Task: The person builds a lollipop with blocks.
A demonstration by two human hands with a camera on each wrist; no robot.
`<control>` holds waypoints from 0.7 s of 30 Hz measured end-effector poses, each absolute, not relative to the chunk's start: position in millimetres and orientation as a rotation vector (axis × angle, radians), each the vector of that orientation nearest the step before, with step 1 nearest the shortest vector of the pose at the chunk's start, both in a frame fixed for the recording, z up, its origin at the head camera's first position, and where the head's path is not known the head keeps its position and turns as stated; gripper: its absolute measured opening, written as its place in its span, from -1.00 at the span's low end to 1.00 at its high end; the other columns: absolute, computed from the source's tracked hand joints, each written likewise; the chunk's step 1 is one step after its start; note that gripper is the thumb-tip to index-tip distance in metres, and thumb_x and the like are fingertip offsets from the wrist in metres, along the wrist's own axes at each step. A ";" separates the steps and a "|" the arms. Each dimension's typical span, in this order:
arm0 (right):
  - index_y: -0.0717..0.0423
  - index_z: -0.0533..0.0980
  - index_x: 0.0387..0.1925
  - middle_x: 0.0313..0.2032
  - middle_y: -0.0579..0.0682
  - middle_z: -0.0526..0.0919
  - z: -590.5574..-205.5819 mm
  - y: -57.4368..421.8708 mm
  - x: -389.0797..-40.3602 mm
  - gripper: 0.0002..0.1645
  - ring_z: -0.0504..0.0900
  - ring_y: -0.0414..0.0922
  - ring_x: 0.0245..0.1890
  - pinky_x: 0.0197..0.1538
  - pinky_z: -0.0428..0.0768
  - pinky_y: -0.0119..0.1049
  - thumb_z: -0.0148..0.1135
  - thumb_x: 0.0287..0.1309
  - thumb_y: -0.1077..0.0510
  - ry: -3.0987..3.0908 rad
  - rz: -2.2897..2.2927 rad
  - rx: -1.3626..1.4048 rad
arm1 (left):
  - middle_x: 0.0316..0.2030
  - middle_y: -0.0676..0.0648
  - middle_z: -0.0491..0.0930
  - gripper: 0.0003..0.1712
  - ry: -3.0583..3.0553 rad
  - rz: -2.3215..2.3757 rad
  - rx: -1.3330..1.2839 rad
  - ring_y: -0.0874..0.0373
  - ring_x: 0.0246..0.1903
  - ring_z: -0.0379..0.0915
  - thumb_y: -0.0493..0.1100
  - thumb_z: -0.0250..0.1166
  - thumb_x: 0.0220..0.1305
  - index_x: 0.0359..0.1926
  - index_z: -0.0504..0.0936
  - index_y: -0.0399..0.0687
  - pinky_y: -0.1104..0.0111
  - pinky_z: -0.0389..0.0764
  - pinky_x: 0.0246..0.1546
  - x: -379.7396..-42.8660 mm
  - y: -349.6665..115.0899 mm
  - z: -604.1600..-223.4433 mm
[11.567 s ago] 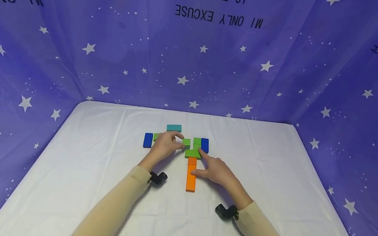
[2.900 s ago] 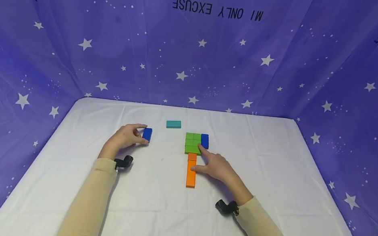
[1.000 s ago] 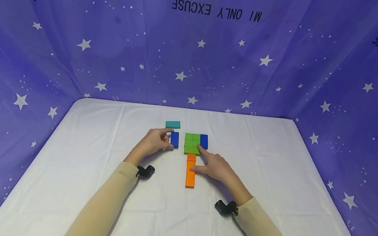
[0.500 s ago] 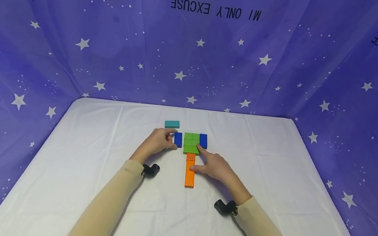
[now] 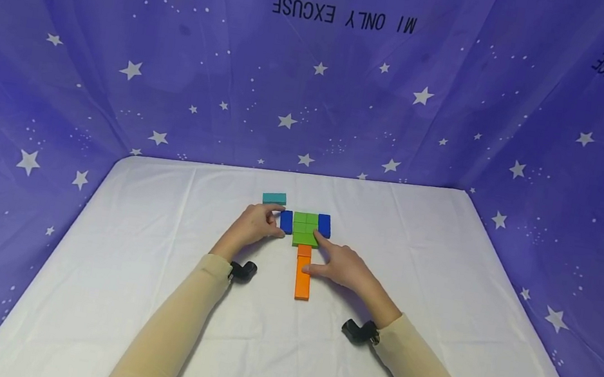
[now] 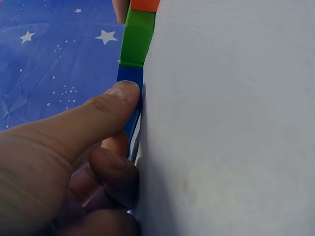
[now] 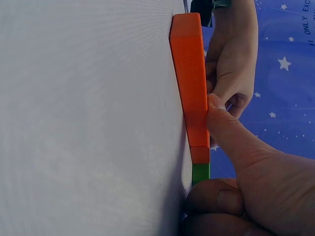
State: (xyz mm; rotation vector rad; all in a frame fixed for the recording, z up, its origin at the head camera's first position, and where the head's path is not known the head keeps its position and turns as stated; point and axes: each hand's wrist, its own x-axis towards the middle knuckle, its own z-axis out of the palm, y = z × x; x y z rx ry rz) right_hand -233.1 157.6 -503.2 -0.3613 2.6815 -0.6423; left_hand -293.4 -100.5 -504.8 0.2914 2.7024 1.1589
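Observation:
My left hand (image 5: 252, 225) pinches a blue block (image 5: 286, 222) by its two short ends, at the left side of several green blocks (image 5: 306, 222). In the left wrist view the thumb (image 6: 118, 96) presses the end of that block, which meets the green one. My right hand (image 5: 347, 267) rests at the right of the layout. Its index finger touches the green blocks and its thumb (image 7: 224, 118) lies on the long orange block (image 5: 302, 280). A small orange block (image 5: 305, 251) joins orange to green. A second blue block (image 5: 324, 226) stands at the green blocks' right side.
A teal block (image 5: 274, 198) lies apart, just beyond my left fingertips. White cloth covers the table (image 5: 418, 232). A purple curtain with stars (image 5: 314, 106) closes the back and both sides.
The green blocks, formerly spread out, now sit together. My left hand has carried the blue block rightward from the far left up to them. My right hand has stayed nearly still.

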 end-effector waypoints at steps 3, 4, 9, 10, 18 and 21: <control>-0.25 0.05 0.70 0.52 0.19 0.42 -503.2 157.7 -232.8 0.25 0.49 0.30 0.45 0.43 0.44 0.30 0.41 0.16 -0.50 2.681 -0.642 -0.361 | -0.41 0.01 0.61 -0.17 2.702 1.152 0.288 0.17 -0.44 0.40 -0.11 0.62 0.14 0.45 0.56 -0.01 0.32 0.41 -0.29 -293.5 -100.1 -505.5; -0.25 0.05 0.70 0.52 0.19 0.42 -503.0 157.6 -232.7 0.25 0.50 0.30 0.44 0.43 0.44 0.29 0.41 0.16 -0.50 2.682 -0.642 -0.362 | -0.41 0.01 0.61 -0.17 2.702 1.151 0.288 0.17 -0.44 0.40 -0.11 0.62 0.14 0.45 0.56 -0.01 0.32 0.41 -0.29 -293.6 -99.9 -505.6; -0.22 0.06 0.70 0.50 0.22 0.45 -501.9 158.0 -232.3 0.25 0.53 0.29 0.41 0.40 0.47 0.28 0.40 0.17 -0.50 2.690 -0.641 -0.374 | -0.39 0.01 0.61 -0.17 2.703 1.132 0.283 0.17 -0.43 0.40 -0.09 0.62 0.16 0.46 0.55 0.03 0.32 0.40 -0.28 -293.2 -99.3 -505.1; -0.22 0.06 0.70 0.50 0.22 0.45 -501.8 158.1 -232.3 0.25 0.53 0.30 0.41 0.40 0.47 0.29 0.39 0.17 -0.50 2.689 -0.643 -0.373 | -0.39 0.01 0.61 -0.17 2.703 1.128 0.281 0.17 -0.43 0.40 -0.09 0.62 0.16 0.46 0.55 0.03 0.31 0.40 -0.28 -293.0 -99.3 -504.8; -0.21 0.07 0.70 0.49 0.23 0.46 -501.5 158.8 -231.4 0.25 0.54 0.30 0.40 0.40 0.48 0.29 0.40 0.16 -0.50 2.688 -0.663 -0.374 | -0.38 0.00 0.61 -0.18 2.711 1.111 0.274 0.15 -0.42 0.41 -0.07 0.61 0.18 0.46 0.54 0.06 0.30 0.42 -0.26 -292.4 -98.9 -503.9; -0.20 0.08 0.70 0.49 0.23 0.47 -502.2 159.1 -231.4 0.25 0.54 0.30 0.40 0.40 0.48 0.29 0.41 0.16 -0.49 2.687 -0.668 -0.374 | -0.38 0.00 0.61 -0.17 2.706 1.108 0.277 0.15 -0.42 0.42 -0.07 0.60 0.19 0.47 0.54 0.07 0.30 0.42 -0.27 -292.7 -98.8 -504.7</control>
